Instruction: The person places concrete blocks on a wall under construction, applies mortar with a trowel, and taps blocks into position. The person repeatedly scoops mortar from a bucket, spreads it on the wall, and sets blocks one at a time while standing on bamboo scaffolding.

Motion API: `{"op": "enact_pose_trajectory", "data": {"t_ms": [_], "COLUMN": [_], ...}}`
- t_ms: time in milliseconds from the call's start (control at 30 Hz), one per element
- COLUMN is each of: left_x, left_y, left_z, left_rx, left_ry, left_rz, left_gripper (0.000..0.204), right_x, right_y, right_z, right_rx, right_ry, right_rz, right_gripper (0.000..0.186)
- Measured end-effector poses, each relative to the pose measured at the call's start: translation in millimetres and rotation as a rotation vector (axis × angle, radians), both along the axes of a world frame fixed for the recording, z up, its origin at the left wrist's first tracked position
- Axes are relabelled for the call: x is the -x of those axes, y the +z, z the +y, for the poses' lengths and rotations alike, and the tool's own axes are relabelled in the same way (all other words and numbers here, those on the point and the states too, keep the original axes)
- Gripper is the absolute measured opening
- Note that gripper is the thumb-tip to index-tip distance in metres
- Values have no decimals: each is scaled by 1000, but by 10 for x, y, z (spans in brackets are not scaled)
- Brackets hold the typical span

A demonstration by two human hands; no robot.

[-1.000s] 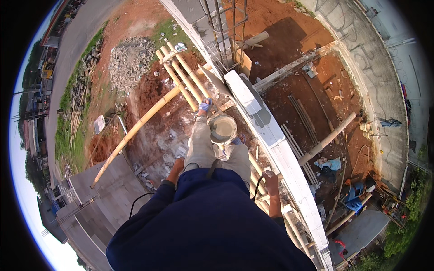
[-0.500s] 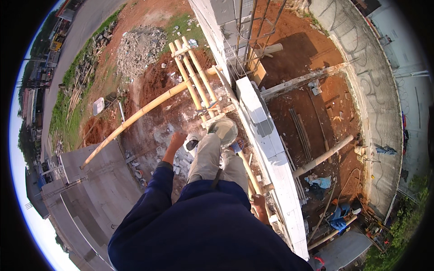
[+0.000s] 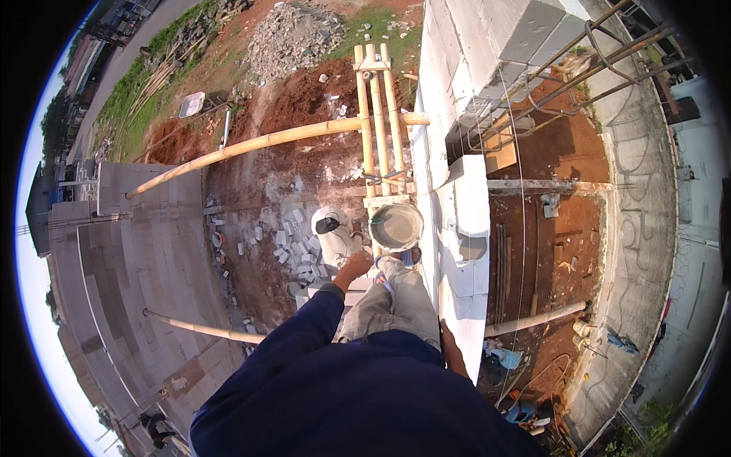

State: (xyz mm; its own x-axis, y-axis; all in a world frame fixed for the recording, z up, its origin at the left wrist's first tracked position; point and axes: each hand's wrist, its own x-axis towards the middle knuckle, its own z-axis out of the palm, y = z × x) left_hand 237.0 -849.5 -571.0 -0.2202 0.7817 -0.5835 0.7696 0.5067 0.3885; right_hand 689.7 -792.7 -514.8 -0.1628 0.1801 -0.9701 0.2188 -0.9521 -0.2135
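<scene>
Seen from high on a bamboo scaffold (image 3: 378,129) at a building site, a wall of pale grey blocks (image 3: 457,251) runs up the middle of the frame, with bare red earth (image 3: 282,183) far below on its left and a pit of the same red soil (image 3: 563,228) on its right. A long bamboo pole (image 3: 266,145) slants across the ground side, a second pole (image 3: 202,329) juts out lower down, and broken block pieces (image 3: 285,244) lie scattered on the dirt beneath; a rubble heap (image 3: 293,34) sits near the top edge and rusty steel bars (image 3: 579,65) rise from the wall's far end. A round bucket (image 3: 395,227) holding grey mortar stands on the scaffold just beside the wall, right in front of the person's feet. The person's left hand (image 3: 355,266), at the end of a dark blue sleeve (image 3: 297,335), is stretched forward over the drop, near the bucket's rim but apart from it, fingers curled loosely with nothing seen in them. The right hand (image 3: 452,358) hangs low against the wall's edge, touching the block face; whether its fingers are spread or closed cannot be told.
</scene>
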Motion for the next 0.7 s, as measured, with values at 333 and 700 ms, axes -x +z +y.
{"op": "enact_pose_trajectory", "data": {"t_ms": [333,700], "left_x": [-1345,-1287], "left_y": [312,552], "left_z": [-1355,-1977], "left_rx": [-65,115], "left_ry": [71,478], "left_rz": [8,-128], "left_gripper": [26,30], "right_x": [388,1413], "right_y": [826,499], "right_z": [909,916], "right_rx": [-657,-838], "right_ry": [1162,1360], "right_rz": [-254,-304], "right_gripper": [51,74]}}
